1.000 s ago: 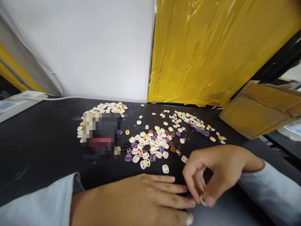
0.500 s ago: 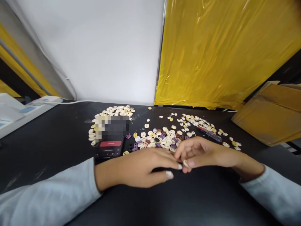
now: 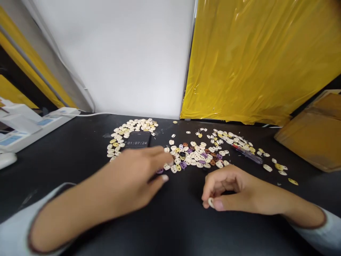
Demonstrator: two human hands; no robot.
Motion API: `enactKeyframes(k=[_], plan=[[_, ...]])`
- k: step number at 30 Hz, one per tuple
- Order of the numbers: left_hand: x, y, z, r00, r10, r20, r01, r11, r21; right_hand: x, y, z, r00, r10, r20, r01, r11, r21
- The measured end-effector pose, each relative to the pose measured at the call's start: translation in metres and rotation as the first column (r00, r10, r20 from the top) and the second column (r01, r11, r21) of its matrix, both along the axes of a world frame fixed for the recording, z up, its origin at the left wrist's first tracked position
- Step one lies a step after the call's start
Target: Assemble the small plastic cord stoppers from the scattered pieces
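Small two-hole pieces are sorted by hand on a black bench (image 3: pixel 66 156).

A cream piece (image 3: pixel 210 202) is pinched in the right hand (image 3: pixel 234 190), just short of the heap (image 3: pixel 194 156); the left hand (image 3: pixel 133 177) is stretched to the heap's near edge, fingers (image 3: pixel 165 164) loose on pieces there. The pinched piece might slip and be lost among others. The left fingertips are blurred; a phone (image 3: pixel 137 142) behind them is part hidden.

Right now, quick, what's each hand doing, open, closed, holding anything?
Left hand: open, fingers out, reaching into the pile; nothing seen in its grip.
Right hand: closed, pinching a white piece between thumb and finger.
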State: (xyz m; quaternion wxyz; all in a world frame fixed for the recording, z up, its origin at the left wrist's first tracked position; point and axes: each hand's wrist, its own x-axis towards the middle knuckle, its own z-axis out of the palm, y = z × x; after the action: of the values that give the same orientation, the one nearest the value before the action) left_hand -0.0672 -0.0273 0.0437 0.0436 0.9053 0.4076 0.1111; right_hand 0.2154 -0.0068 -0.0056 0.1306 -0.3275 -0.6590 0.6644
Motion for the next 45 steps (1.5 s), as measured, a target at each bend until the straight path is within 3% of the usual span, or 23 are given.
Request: enactKeyframes(k=[2,5,12,19,21,26,30,33,35,37,40,42,45], plan=[[-0.014,0.012,0.012,0.993,0.098,-0.061,-0.103,0.992,-0.074,-0.011,-0.001,-0.004,1.000,-0.027,-0.015,0.027,0.999,0.032],[-0.024,0.019,0.018,0.982,0.132,-0.132,-0.154,0.973,-0.174,-0.027,0.002,-0.010,0.991,-0.117,-0.062,0.124,0.985,0.116],[-0.021,0.032,-0.009,0.987,0.093,-0.130,-0.121,0.966,-0.227,-0.042,0.021,-0.017,0.967,-0.200,-0.160,0.236,0.938,0.254],[-0.009,0.039,-0.023,0.996,0.074,-0.059,-0.082,0.985,-0.149,-0.040,0.022,-0.020,0.938,-0.276,-0.209,0.337,0.868,0.364],[-0.007,0.036,-0.025,0.996,0.067,-0.059,-0.074,0.990,-0.118,-0.039,0.019,-0.019,0.934,-0.293,-0.202,0.355,0.808,0.470],[-0.005,0.032,-0.029,0.997,0.072,-0.032,-0.074,0.994,-0.084,-0.032,0.016,-0.020,0.931,-0.351,-0.102,0.293,0.551,0.781],[0.003,0.024,-0.030,0.964,0.111,0.240,-0.061,0.976,-0.208,-0.028,0.020,-0.027,0.936,-0.347,-0.060,0.211,0.415,0.885],[0.014,0.014,-0.035,0.830,0.203,0.520,0.063,0.892,-0.449,-0.028,0.021,-0.029,0.924,-0.374,-0.080,0.219,0.346,0.912],[0.021,0.008,-0.040,0.713,0.321,0.624,0.165,0.788,-0.593,-0.028,0.018,-0.025,0.908,-0.394,-0.146,0.283,0.316,0.906],[0.027,0.003,-0.045,0.617,0.418,0.667,0.247,0.702,-0.668,-0.030,0.010,-0.018,0.900,-0.379,-0.216,0.346,0.320,0.882],[0.032,-0.003,-0.048,0.531,0.474,0.703,0.320,0.656,-0.684,-0.033,-0.007,-0.007,0.952,-0.252,-0.174,0.268,0.415,0.870],[0.035,-0.007,-0.050,0.523,0.479,0.705,0.338,0.642,-0.688,-0.035,-0.017,-0.003,0.962,-0.234,-0.142,0.237,0.453,0.859],[0.037,-0.013,-0.053,0.571,0.464,0.677,0.319,0.635,-0.704,-0.036,-0.024,-0.003,0.976,-0.200,-0.080,0.172,0.503,0.847]])
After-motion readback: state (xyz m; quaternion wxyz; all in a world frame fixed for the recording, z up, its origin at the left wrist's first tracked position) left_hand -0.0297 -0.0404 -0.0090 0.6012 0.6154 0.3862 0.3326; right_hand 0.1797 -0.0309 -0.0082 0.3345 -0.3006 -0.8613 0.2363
